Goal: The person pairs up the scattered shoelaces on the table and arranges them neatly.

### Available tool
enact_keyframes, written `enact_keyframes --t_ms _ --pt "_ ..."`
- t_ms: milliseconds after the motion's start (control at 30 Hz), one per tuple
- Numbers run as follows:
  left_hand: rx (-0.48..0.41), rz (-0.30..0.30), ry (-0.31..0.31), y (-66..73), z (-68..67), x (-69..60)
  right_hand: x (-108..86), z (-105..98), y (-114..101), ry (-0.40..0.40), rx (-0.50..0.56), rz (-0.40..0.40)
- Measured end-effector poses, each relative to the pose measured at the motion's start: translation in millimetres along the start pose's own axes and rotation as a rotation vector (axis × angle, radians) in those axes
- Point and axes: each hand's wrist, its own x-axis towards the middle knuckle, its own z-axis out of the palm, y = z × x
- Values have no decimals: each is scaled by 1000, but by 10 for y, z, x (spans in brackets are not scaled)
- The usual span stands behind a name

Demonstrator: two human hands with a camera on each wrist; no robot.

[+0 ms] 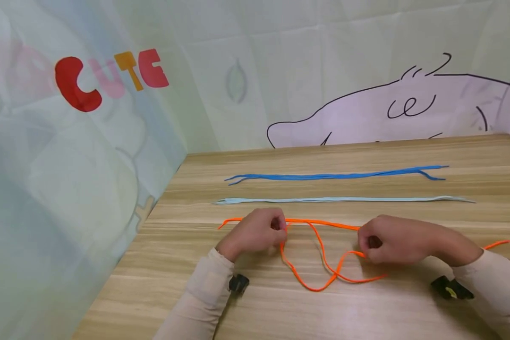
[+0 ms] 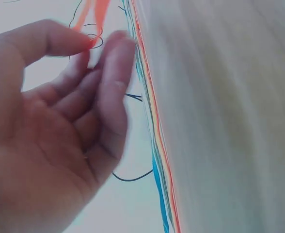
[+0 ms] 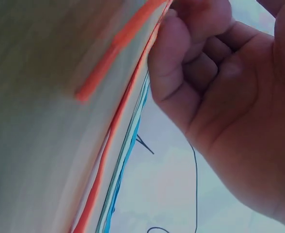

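Note:
Orange shoelaces [image 1: 316,289] lie in loose curves on the wooden table between the two hands. One strand runs nearly straight along their far side, with ends past the left hand and past the right forearm. My left hand [image 1: 257,231] pinches an orange lace between thumb and a finger; the left wrist view shows the orange shoelace [image 2: 101,14] rising from that pinch. My right hand [image 1: 397,238] holds orange lace at its curled fingertips, and in the right wrist view an orange lace end [image 3: 116,48] juts out beside them. The exact grip there is partly hidden.
Beyond the hands a pale blue shoelace [image 1: 323,199] lies straight across the table [image 1: 153,278]. Farther back is a pair of blue shoelaces [image 1: 323,177], split at both ends. Printed cloth [image 1: 246,61] hangs behind and to the left.

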Motion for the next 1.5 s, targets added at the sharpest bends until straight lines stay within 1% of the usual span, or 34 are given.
enact_keyframes --t_ms 67,167,267,367,533,633,833,967,1067,1167,1333,1500 --pt "-58 27 56 -6 -5 4 -5 -18 11 34 7 -9" --pt "-185 77 125 -6 -17 14 -5 -38 17 82 19 -12" --pt "-318 114 158 8 -47 5 0 -60 14 120 42 -6" --pt "-408 132 179 19 -93 -24 -4 -84 18 154 88 18" --pt "-498 172 207 -2 -176 -68 -34 -118 51 195 135 54" --pt "-523 210 217 -25 -222 -87 -44 -128 72 199 148 63" --pt "-580 258 264 -86 -316 -101 -51 -144 89 243 122 99" --pt "-593 250 331 -149 -351 -96 -61 -150 94 260 118 126" --pt "-617 233 406 -197 -367 -83 -72 -156 99 259 111 134" --pt "-660 213 476 -236 -391 -72 -80 -171 105 259 99 138" --pt "-683 151 571 -284 -432 -71 -94 -206 119 260 59 136" --pt "-687 86 641 -298 -459 -73 -115 -244 132 267 34 155"
